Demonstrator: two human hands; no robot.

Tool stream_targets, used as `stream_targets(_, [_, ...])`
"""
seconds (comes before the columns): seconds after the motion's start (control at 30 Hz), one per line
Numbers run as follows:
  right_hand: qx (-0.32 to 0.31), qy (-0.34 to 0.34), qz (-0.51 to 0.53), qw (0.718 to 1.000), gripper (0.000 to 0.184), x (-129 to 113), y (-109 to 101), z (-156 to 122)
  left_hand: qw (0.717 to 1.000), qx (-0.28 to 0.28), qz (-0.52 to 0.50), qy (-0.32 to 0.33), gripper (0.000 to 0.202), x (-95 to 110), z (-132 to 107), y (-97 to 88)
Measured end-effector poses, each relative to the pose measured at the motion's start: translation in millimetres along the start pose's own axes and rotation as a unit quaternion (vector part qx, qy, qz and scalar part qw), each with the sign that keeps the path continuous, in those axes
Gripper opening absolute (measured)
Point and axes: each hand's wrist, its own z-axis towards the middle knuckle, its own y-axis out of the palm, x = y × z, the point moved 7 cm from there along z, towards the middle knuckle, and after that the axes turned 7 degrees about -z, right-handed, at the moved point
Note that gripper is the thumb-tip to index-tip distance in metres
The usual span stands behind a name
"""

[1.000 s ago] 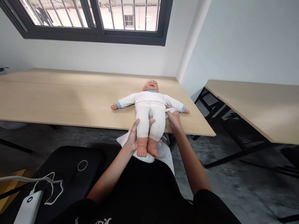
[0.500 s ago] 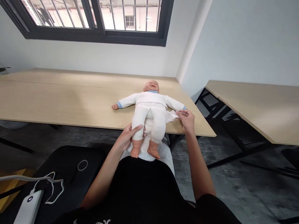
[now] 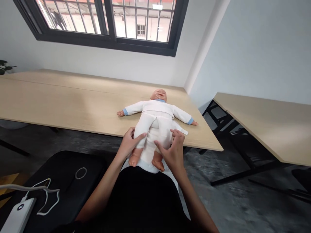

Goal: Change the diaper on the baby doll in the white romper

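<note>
A baby doll (image 3: 157, 114) in a white outfit with blue cuffs lies on its back at the table edge, its feet toward me. Under its hips and between its legs is a white diaper (image 3: 150, 145), whose side tab (image 3: 185, 132) sticks out at the right. My left hand (image 3: 130, 142) is closed around the doll's lower leg on the left, thumb on top. Around the other leg, my right hand (image 3: 173, 150) has its thumb and fingers spread, the thumb at the shin and the fingers by the outer side. Part of the diaper is hidden beneath the doll.
The doll rests on a light wooden table (image 3: 73, 103) below a barred window (image 3: 145, 22). A second table (image 3: 262, 123) stands to the right across a gap. On a black chair (image 3: 70, 194) at the left lies a white power bank (image 3: 18, 216) with a cable.
My right hand has let go of the diaper's side tab and moved inward to the doll's leg. My left hand stays on the other leg. The doll's legs are slightly farther apart.
</note>
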Motion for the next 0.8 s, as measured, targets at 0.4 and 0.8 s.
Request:
stream_targets(0.4, [-0.117,-0.22,-0.276,0.928,0.074,14,-26,-2,0.998,-0.045,-0.016,-0.051,0.048,-18,-4,3.7])
stream_targets(0.8, [-0.095,-0.284,-0.003,0.954,0.03,-13,-4,-5,0.99,-0.086,-0.087,-0.069,0.054,-10,-5,8.0])
